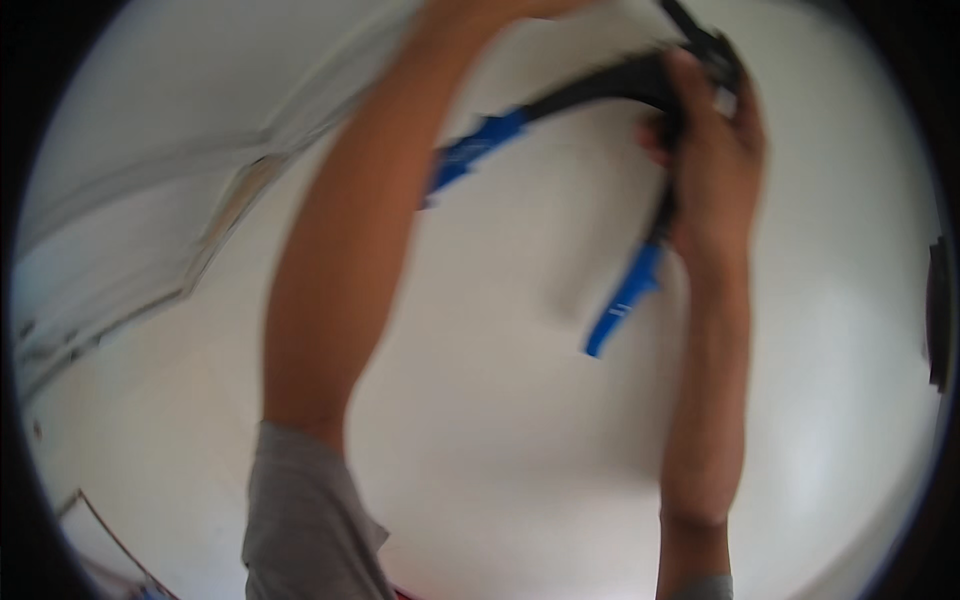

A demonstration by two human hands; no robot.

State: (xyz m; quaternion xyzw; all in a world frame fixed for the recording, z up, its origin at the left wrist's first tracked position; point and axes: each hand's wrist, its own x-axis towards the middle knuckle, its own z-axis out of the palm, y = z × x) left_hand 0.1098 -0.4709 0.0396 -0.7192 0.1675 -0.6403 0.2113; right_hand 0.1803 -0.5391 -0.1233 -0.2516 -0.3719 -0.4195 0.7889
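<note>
Left forearm (345,260): nearest, bare beyond grey sleeve (305,515), overlapping one blue handle (485,145).
Tool (630,78): black, raised at upper right, handles spread.
Right hand (715,165): fingers clamped around tool.
Left hand (540,8): cut off by upper edge, fingers' state impossible to tell.
Pale backdrop (500,400): behind tool.

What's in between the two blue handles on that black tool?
Nothing but the pale surface behind, faintly shadowed: in the head camera's view, the gap between the left blue handle and the right blue handle is bare.
</note>
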